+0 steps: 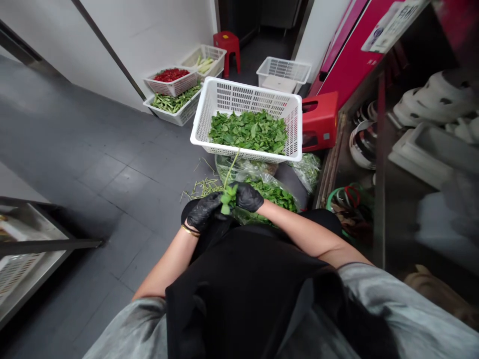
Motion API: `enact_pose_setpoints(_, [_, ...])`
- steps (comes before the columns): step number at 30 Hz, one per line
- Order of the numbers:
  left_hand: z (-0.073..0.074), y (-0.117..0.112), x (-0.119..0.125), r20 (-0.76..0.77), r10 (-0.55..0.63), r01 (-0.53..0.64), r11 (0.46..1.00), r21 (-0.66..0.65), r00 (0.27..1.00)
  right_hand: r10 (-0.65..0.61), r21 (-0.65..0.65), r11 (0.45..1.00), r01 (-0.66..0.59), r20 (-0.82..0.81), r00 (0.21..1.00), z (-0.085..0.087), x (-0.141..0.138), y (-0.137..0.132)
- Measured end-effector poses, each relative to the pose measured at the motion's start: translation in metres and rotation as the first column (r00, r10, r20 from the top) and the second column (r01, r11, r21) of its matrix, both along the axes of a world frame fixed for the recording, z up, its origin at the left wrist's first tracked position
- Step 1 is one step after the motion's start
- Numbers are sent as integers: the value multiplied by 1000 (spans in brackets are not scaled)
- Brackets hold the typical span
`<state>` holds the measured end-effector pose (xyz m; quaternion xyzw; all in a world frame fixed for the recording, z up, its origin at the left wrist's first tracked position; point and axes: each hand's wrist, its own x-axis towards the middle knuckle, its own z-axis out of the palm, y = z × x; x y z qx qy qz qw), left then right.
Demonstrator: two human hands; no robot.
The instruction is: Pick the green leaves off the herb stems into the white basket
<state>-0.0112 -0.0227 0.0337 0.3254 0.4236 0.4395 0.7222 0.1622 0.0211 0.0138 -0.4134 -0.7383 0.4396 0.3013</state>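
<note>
Both my hands wear black gloves and meet above my lap. My left hand [204,212] is closed on the leafy lower end of a green herb sprig [228,192]. My right hand [247,197] pinches the same sprig from the right; its thin stem sticks up toward a white plastic basket [295,134] holding a layer of picked green leaves [249,130]. A clear plastic bag of unpicked greens [273,192] lies on the floor just beyond my hands. A gold bracelet sits on my left wrist.
Bare stems [204,187] litter the grey tiled floor. Baskets of red chillies [171,76], green beans [174,102] and pale stalks [205,62] stand by the wall. Two red stools [229,42] [320,119], an empty white basket [282,75], a metal shelf [430,139] on the right.
</note>
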Motion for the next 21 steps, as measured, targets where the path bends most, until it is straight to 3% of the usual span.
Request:
enact_pose_setpoints(5, [4,-24,5,74,-2,8,996,-88,997,124,126,982,-144,158,980,5,0,-6])
enact_pose_setpoints(11, [9,-25,22,151,24,-27,999,19,988,184,335,888,-314,367,912,16,-3,-12])
enact_pose_setpoints(14, [9,-25,24,-11,5,-4,999,36,1000,26,338,928,-160,368,930,15,8,0])
enact_pose_setpoints(16, [8,-25,22,-152,-19,24,999,37,988,-128,256,966,33,365,922,13,21,11])
enact_pose_setpoints(17, [8,-25,22,-198,-19,27,999,37,980,-146,171,981,88,365,920,12,28,16])
enact_pose_setpoints(19, [6,-25,24,-241,33,-19,998,59,970,-21,-53,998,40,320,947,9,38,20])
enact_pose_setpoints(21, [3,-25,28,-284,116,-94,991,91,952,139,-214,972,-96,197,971,4,40,16])
